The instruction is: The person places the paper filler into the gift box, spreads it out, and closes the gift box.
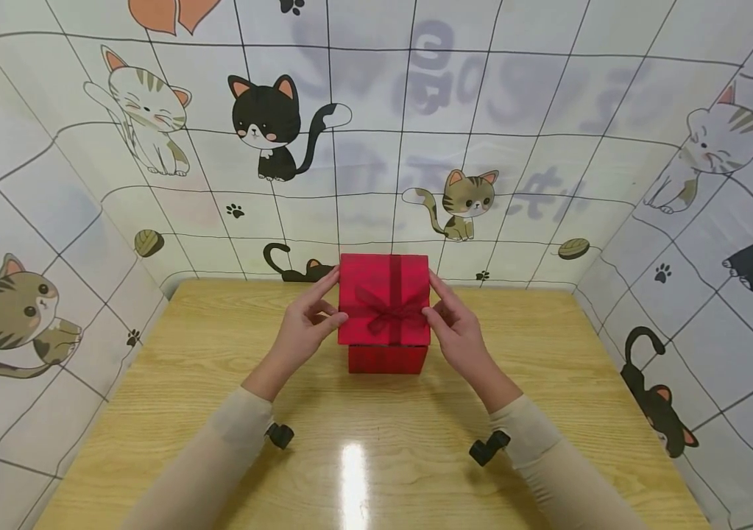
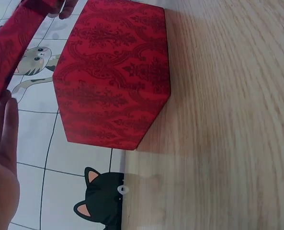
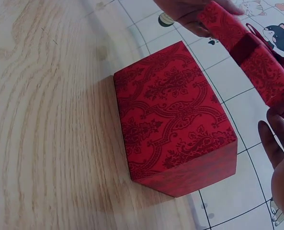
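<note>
A red gift box lid (image 1: pixel 369 276) with a dark red ribbon and bow is held between both hands. My left hand (image 1: pixel 305 324) grips its left edge, thumb at the near side and fingers farther back. On the opposite edge, my right hand (image 1: pixel 461 331) grips it the same way. Below stands the red box base (image 1: pixel 386 361), upright on the table. Both wrist views show a gap between the lid (image 2: pixel 10 55) and the patterned base (image 3: pixel 175 110). The inside of the base is hidden from the head view by the lid.
The wooden table (image 1: pixel 230 324) meets a white gridded wall sheet (image 1: pixel 369 162) printed with cats, close behind the box. Similar sheets rise on the left and right. Small black devices (image 1: pixel 280 436) are strapped at both wrists.
</note>
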Tool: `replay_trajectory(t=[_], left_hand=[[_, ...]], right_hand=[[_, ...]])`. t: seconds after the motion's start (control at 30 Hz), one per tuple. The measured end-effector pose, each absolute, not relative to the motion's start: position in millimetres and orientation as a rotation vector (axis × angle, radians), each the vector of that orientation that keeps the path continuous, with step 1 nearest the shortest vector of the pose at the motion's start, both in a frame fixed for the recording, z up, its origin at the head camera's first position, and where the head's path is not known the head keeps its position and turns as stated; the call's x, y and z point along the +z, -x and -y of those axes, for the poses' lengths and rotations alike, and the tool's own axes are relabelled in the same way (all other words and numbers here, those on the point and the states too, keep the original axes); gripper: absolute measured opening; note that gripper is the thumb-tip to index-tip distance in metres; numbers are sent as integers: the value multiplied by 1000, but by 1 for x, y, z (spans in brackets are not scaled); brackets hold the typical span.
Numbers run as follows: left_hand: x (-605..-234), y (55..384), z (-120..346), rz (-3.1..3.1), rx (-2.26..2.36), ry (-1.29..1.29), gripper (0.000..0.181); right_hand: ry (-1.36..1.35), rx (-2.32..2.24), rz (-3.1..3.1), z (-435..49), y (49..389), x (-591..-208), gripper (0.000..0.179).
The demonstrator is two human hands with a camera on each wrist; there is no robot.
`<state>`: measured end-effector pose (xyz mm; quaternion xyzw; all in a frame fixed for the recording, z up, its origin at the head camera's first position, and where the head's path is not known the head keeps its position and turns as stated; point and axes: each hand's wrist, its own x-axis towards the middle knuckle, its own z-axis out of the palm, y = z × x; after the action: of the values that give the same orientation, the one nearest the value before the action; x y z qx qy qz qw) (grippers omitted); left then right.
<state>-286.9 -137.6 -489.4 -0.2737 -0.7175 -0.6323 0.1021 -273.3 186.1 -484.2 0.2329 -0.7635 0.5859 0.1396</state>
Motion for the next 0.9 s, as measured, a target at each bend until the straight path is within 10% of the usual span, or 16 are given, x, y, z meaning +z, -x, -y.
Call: replay_trajectory(t=[0.47, 0.9], left_hand=[[-483, 287, 147, 2445, -1621, 905, 122], [-493, 296, 149, 2533, -1523, 861, 109]], right_hand=[[-771, 1804, 2473, -201, 272, -478, 128], [-785, 1604, 2551, -206, 283, -486, 118]])
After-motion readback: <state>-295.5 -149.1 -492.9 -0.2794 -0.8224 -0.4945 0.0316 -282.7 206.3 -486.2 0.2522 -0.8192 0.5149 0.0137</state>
